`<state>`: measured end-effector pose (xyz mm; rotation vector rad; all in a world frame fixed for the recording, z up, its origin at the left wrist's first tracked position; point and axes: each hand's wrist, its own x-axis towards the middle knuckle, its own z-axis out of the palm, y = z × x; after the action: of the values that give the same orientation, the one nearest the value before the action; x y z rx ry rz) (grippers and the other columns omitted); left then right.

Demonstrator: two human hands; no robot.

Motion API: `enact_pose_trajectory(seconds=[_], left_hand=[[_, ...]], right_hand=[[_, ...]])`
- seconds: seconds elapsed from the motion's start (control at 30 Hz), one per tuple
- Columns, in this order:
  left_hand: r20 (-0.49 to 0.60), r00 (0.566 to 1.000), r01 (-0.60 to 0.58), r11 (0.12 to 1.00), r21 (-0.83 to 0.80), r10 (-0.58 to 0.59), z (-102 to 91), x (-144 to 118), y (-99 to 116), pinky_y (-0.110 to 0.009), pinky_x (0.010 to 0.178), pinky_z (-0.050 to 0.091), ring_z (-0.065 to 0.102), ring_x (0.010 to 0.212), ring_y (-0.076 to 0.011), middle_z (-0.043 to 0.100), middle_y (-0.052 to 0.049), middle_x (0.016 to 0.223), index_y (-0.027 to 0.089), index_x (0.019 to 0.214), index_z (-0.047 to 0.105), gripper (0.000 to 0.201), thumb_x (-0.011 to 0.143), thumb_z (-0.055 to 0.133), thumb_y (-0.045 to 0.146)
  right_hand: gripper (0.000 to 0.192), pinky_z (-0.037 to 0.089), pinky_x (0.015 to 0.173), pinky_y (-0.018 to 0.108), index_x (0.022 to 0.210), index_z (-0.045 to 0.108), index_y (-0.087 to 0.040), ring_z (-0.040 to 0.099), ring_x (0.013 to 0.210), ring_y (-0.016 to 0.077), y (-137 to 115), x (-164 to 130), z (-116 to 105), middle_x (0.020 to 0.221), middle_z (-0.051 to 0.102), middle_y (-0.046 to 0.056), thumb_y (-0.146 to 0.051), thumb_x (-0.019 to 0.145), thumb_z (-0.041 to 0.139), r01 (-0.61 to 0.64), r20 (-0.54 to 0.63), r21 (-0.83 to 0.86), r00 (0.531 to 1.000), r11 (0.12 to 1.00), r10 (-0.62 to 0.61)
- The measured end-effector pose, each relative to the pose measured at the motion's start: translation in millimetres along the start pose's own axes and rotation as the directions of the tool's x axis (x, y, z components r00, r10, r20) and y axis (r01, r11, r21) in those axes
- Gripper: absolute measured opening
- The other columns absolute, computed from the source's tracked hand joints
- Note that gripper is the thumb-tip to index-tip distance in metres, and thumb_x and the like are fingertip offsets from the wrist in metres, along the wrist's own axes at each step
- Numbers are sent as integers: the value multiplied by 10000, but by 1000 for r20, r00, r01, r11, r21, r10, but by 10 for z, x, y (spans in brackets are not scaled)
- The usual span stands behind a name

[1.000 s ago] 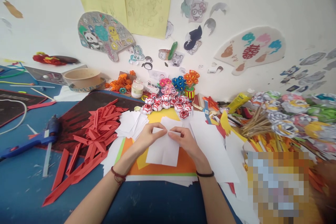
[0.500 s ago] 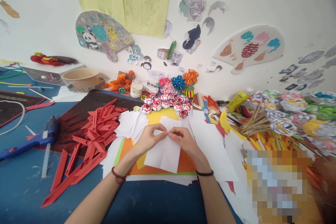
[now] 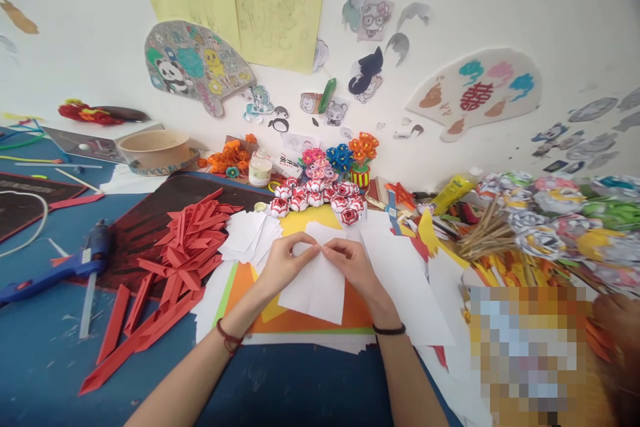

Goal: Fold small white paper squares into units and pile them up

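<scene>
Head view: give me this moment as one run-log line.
left hand: pinching top edge of white paper sheet | right hand: pinching same edge | sheet: over orange paper | left of it: red folded strips

The paper square (image 3: 316,287) is plain white, over an orange sheet (image 3: 300,320) edged green. At nine o'clock lie red folded strips (image 3: 193,240) on the blue bench (image 3: 45,360); the glue gun (image 3: 60,267) is blue.

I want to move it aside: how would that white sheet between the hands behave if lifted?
The white sheet looks thin and already creased, so it would likely flop and bend along its folds. It seems very light, pinched at its top edge by the left hand and right hand, and would probably slide easily.
</scene>
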<state>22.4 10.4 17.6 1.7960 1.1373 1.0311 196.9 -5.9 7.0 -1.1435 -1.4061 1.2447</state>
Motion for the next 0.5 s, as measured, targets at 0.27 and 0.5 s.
enact_pose_trajectory(seconds=[0.27, 0.5], left_hand=[[-92, 987, 143, 978, 154, -130, 90, 167, -422, -232, 491, 246, 340, 466, -95, 406, 51, 451, 175, 772, 734, 293, 729, 611, 438], [-100, 980, 182, 980, 82, -174, 86, 165, -484, -229, 516, 330, 496, 542, -131, 646, -21, 615, 157, 789, 746, 314, 723, 611, 434]], right_hand=[[294, 472, 589, 281, 776, 719, -136, 626, 687, 211, 418, 173, -125, 765, 711, 82, -417, 725, 650, -68, -144, -223, 989, 972, 37], [311, 487, 601, 310, 765, 716, -135, 650, 682, 235, 532, 199, -146, 754, 722, 97, -437, 708, 666, -105, -191, -183, 979, 978, 69]])
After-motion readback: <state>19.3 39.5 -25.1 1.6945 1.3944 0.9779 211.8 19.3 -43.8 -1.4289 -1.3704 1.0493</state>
